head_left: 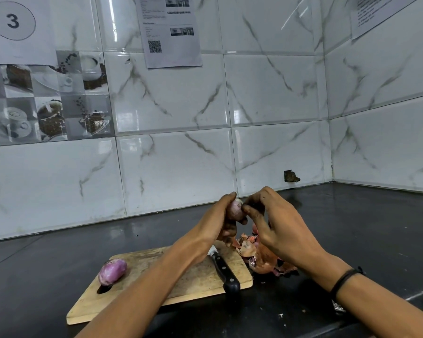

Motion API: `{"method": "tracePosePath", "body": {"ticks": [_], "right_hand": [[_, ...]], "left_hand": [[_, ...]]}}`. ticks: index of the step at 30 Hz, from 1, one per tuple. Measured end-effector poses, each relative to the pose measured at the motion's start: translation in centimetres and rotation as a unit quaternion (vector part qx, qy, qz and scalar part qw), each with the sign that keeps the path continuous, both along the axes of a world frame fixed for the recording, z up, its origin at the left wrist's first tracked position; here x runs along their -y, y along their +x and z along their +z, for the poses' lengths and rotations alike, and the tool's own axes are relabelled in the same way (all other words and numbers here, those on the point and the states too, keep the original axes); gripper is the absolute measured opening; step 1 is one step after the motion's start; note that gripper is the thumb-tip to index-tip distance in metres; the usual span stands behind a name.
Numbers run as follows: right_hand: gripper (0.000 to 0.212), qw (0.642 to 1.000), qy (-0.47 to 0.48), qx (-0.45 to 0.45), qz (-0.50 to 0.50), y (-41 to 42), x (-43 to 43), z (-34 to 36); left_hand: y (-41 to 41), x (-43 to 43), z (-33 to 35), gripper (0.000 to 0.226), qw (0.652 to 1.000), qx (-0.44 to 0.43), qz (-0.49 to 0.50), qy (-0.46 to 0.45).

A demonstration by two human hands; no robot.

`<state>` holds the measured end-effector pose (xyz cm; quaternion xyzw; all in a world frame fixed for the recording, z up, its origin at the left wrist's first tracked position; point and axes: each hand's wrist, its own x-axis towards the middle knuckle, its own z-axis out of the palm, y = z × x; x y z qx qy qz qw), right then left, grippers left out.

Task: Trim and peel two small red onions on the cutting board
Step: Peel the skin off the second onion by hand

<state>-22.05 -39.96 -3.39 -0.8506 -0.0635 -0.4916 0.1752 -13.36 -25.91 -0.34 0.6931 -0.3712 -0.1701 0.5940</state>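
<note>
We find 1 red onion (235, 210) held in the air above the far edge of the cutting board (195, 279). The left hand (217, 223) curls its grip round the bulb from the left, and the right hand (279, 230) pinches at its top with thumb and forefinger, so both grips hold this onion and hide much of it. The 2nd onion (112, 271), purple and glossy, lies on the board's left part, well apart from the hands. A black-handled knife (224, 269) lies on the board's right side, its blade mostly covered by the left forearm. Just right of the board we see a heap of papery peels (261, 259) on the dark worktop (59, 259), partly behind the right hand. A dark band (344, 279) circles the right wrist. Behind stands a white tiled wall (181, 106) with printed sheets (171, 32) stuck on it.
</note>
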Motion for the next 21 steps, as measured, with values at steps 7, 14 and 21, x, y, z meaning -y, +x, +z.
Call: {"method": "tracePosePath", "body": {"ticks": [7,14,21], "right_hand": [[0.005,0.999,-0.022,-0.030,0.040,-0.20,-0.33,-0.02],[0.008,1.000,-0.010,0.001,-0.001,-0.35,-0.07,0.16],[0.009,0.996,0.033,0.016,-0.084,-0.16,0.58,-0.04]], "left_hand": [[-0.33,0.12,0.18,0.069,0.999,0.022,0.035,-0.018],[0.03,-0.34,0.56,0.067,0.996,-0.012,0.061,-0.064],[0.20,-0.58,0.71,0.060,0.995,-0.042,0.055,-0.079]]}}
